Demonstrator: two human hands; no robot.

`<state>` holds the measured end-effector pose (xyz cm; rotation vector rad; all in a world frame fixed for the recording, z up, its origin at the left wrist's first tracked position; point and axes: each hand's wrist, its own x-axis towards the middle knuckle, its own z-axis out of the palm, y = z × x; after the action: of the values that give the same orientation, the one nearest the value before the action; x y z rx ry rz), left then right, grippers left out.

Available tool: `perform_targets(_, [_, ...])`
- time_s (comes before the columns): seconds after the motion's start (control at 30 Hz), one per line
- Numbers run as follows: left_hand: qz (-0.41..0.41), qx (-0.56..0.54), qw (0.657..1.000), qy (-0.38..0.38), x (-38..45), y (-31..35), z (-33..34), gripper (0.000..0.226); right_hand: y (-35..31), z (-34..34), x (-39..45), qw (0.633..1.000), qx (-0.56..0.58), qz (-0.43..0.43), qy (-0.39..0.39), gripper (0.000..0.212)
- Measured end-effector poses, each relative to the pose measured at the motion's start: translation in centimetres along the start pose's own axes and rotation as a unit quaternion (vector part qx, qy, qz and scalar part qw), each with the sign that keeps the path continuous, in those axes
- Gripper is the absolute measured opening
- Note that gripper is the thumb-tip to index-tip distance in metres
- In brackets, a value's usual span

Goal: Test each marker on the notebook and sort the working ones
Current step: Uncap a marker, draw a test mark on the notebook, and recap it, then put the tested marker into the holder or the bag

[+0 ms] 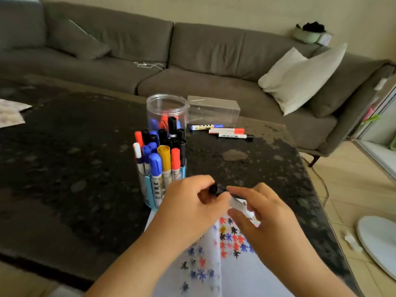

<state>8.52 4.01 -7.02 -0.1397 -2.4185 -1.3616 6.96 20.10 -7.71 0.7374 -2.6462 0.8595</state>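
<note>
Both hands hold one black-capped marker [216, 189] above the open notebook [235, 273]. My left hand [188, 209] grips the black cap end. My right hand [263, 213] pinches the white barrel. The notebook pages carry several small red, blue, black and yellow star scribbles. Just behind my left hand stands a blue-trimmed holder [159, 185] crammed with several markers, caps up. Behind it a clear round jar [167, 110] holds a few markers. Three markers [222, 132] lie on the dark table to the right of the jar.
A clear rectangular box [214, 110] sits behind the loose markers on the dark stone table [64, 157]. A grey sofa [192, 61] with a white cushion [300, 78] runs along the back. A patterned sheet [10, 112] lies at the table's far left. A white round object [379, 243] stands on the floor at right.
</note>
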Motion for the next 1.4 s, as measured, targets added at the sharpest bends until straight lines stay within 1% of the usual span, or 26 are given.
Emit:
perform_targets(0.1, [0.004,0.020,1.000,0.010,0.0,0.0,-0.8,0.033,-1.2,0.9,1.8,0.999,-0.022,-0.035,-0.025,0.028])
perform_targets(0.17, [0.028,0.028,0.998,0.044,0.0,-0.5,-1.8,0.026,-2.0,1.2,3.2,0.998,-0.031,-0.050,-0.021,0.013])
perform_targets(0.2, [0.048,0.042,0.995,0.070,0.2,-0.9,-2.4,0.021,-2.4,1.1,4.0,0.998,-0.023,-0.052,-0.011,0.010])
perform_targets(0.23, [0.070,0.063,0.991,0.100,0.4,-1.3,-3.1,0.018,-2.6,0.9,4.8,0.999,-0.011,-0.040,-0.001,0.013])
perform_targets(0.27, [0.087,0.085,0.984,0.130,0.7,-1.8,-3.7,0.020,-2.9,0.7,5.7,1.000,0.011,-0.017,0.007,0.012])
perform_targets(0.33, [0.108,0.121,0.971,0.178,1.7,-2.8,-4.8,0.022,-3.2,0.1,7.9,0.997,0.066,0.021,0.033,0.007])
perform_targets(0.37, [0.116,0.135,0.964,0.200,2.2,-3.2,-5.2,0.023,-3.3,-0.1,9.0,0.994,0.087,0.024,0.055,0.005])
perform_targets(0.4, [0.122,0.145,0.957,0.218,2.6,-3.5,-5.6,0.024,-3.4,-0.4,10.3,0.991,0.109,0.027,0.076,0.004])
perform_targets(0.5, [0.123,0.175,0.945,0.245,3.9,-4.0,-6.1,0.023,-4.3,-1.0,14.2,0.973,0.199,0.033,0.108,0.012])
perform_targets(0.57, [0.117,0.185,0.943,0.252,4.5,-4.2,-6.0,0.022,-5.0,-1.0,16.8,0.962,0.244,0.023,0.119,0.009])
perform_targets(0.67, [0.104,0.188,0.945,0.249,5.2,-4.5,-5.7,0.022,-5.2,0.1,20.5,0.971,0.216,0.000,0.106,0.010])
perform_targets(0.77, [0.083,0.195,0.947,0.240,5.6,-4.7,-5.6,0.023,-5.0,1.8,23.4,0.987,0.151,0.017,0.048,0.012])
perform_targets(0.83, [0.076,0.197,0.949,0.233,5.8,-4.9,-5.6,0.024,-5.0,2.7,24.6,0.997,0.077,0.028,-0.002,0.022])
perform_targets(0.9, [0.072,0.198,0.951,0.226,5.9,-5.0,-5.6,0.025,-4.9,3.3,25.1,0.998,0.004,0.036,-0.049,0.027])
perform_targets(0.97, [0.069,0.196,0.952,0.223,6.0,-5.1,-5.6,0.025,-4.5,4.0,25.3,0.994,-0.022,0.051,-0.097,0.030])
perform_targets(1.03, [0.065,0.197,0.953,0.220,6.0,-5.1,-5.6,0.026,-3.9,4.6,25.3,0.989,-0.018,0.065,-0.129,0.036])
perform_targets(1.1, [0.069,0.201,0.952,0.219,6.0,-5.0,-5.6,0.026,-3.4,4.6,25.1,0.989,0.012,0.072,-0.126,0.041])
perform_targets(1.2, [0.080,0.220,0.946,0.224,5.9,-4.2,-5.1,0.028,-2.5,3.5,24.1,0.991,0.063,0.071,-0.091,0.038])
perform_targets(1.27, [0.091,0.235,0.941,0.225,5.8,-3.4,-4.7,0.029,-1.3,2.5,22.9,0.991,0.067,0.079,-0.079,0.036])
perform_targets(1.4, [0.161,0.248,0.931,0.216,5.4,-1.1,-2.7,0.027,2.3,0.4,19.5,0.986,0.054,0.130,-0.088,0.033])
